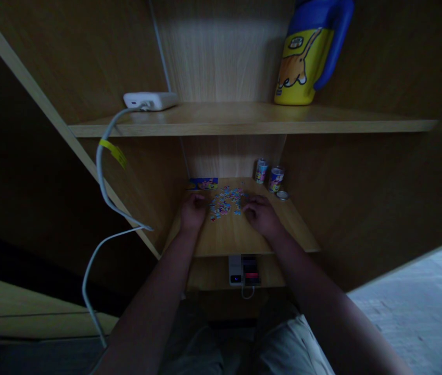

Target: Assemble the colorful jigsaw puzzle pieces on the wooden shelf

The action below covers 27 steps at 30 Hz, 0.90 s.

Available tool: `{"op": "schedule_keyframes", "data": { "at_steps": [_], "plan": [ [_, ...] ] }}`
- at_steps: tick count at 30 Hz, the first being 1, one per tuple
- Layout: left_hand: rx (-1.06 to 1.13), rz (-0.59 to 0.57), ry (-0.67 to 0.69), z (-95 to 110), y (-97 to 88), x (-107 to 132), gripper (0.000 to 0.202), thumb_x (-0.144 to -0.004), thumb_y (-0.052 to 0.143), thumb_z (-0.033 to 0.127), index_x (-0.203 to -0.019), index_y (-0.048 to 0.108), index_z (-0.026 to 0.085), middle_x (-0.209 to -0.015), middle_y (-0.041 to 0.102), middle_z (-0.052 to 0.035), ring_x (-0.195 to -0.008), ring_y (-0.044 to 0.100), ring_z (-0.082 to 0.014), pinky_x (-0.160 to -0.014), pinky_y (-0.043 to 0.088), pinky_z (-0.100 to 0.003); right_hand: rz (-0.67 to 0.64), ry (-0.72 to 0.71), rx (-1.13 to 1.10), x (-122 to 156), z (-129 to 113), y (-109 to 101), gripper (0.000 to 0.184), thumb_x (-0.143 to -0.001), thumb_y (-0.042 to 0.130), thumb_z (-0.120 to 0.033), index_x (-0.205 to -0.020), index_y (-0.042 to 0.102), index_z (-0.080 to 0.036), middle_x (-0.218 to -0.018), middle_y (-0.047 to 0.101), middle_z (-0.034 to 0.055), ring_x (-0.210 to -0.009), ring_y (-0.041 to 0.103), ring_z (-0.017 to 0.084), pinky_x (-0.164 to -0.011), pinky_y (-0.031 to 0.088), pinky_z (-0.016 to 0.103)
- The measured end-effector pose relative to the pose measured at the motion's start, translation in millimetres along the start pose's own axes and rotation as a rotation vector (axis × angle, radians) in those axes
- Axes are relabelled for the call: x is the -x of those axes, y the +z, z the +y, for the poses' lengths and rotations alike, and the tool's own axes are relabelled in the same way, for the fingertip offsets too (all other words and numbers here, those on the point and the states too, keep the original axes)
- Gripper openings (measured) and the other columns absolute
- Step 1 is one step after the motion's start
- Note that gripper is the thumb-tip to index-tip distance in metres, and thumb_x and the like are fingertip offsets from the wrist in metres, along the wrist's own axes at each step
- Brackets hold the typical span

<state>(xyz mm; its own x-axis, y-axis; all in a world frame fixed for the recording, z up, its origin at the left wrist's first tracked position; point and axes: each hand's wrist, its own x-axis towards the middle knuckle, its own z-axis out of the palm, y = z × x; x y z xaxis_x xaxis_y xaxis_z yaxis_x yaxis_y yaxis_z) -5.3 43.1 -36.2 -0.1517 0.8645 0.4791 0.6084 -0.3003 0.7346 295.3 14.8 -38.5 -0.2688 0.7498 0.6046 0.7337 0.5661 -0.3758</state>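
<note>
Several small colourful puzzle pieces (226,202) lie scattered on a low wooden shelf (240,239) in front of me. My left hand (192,211) rests at the left edge of the pile, fingers curled down onto the wood. My right hand (260,213) sits at the right edge of the pile, its fingers bent and touching the nearest pieces. What either hand holds, if anything, is hidden under the fingers. A blue puzzle picture card (203,183) leans at the back of the shelf.
Two small printed tins (268,176) and a round lid (282,195) stand at the back right. A power bank (244,270) lies on the ledge below. Above, an upper shelf (244,122) carries a white adapter (150,100) with a cable and a yellow-blue jug (308,52).
</note>
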Motion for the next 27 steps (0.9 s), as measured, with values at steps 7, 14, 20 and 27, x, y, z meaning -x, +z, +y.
{"op": "schedule_keyframes", "data": {
  "at_steps": [7, 14, 20, 27],
  "plan": [
    [-0.112, -0.065, 0.044, 3.4, 0.9, 2.7, 0.029, -0.111, 0.073, 0.041, -0.128, 0.073, 0.017, -0.128, 0.075, -0.0102, -0.109, 0.075, -0.0249, -0.098, 0.066, -0.047, -0.081, -0.067, -0.019, 0.4, 0.4, 1.6, 0.026, -0.094, 0.063, -0.012, -0.095, 0.085, -0.026, -0.119, 0.078, 0.008, -0.118, 0.069, 0.027, -0.113, 0.047, 0.044],
    [-0.201, -0.224, 0.255, 26.5, 6.7, 10.0, 0.012, -0.106, 0.075, 0.023, -0.116, 0.08, 0.021, -0.134, 0.076, -0.0092, -0.13, 0.068, -0.0287, -0.118, 0.054, -0.055, -0.027, 0.074, 0.138, -2.2, -5.2, -2.5, 0.022, -0.092, 0.063, -0.011, -0.092, 0.082, -0.022, -0.109, 0.077, 0.0132, -0.111, 0.066, 0.032, -0.107, 0.05, 0.046],
    [-0.307, -0.267, 0.274, 35.6, 10.7, 16.5, 0.035, -0.091, 0.07, 0.001, -0.107, 0.087, 0.028, -0.134, 0.077, -0.0073, -0.136, 0.064, -0.0318, -0.124, 0.047, -0.054, -0.043, 0.033, 0.083, -1.6, -6.7, -2.6, 0.025, -0.092, 0.064, -0.011, -0.104, 0.082, -0.023, -0.116, 0.077, 0.0114, -0.116, 0.066, 0.029, -0.112, 0.048, 0.044],
    [-0.382, -0.254, 0.237, 31.7, 9.7, 15.2, 0.022, -0.108, 0.076, 0.035, -0.122, 0.076, 0.018, -0.14, 0.072, -0.0115, -0.134, 0.066, -0.0312, -0.118, 0.054, -0.058, -0.025, 0.262, 0.25, -2.2, -10.2, -8.9, 0.025, -0.102, 0.059, -0.02, -0.11, 0.082, -0.018, -0.116, 0.077, 0.0161, -0.112, 0.067, 0.031, -0.107, 0.049, 0.042]
  ]
}}
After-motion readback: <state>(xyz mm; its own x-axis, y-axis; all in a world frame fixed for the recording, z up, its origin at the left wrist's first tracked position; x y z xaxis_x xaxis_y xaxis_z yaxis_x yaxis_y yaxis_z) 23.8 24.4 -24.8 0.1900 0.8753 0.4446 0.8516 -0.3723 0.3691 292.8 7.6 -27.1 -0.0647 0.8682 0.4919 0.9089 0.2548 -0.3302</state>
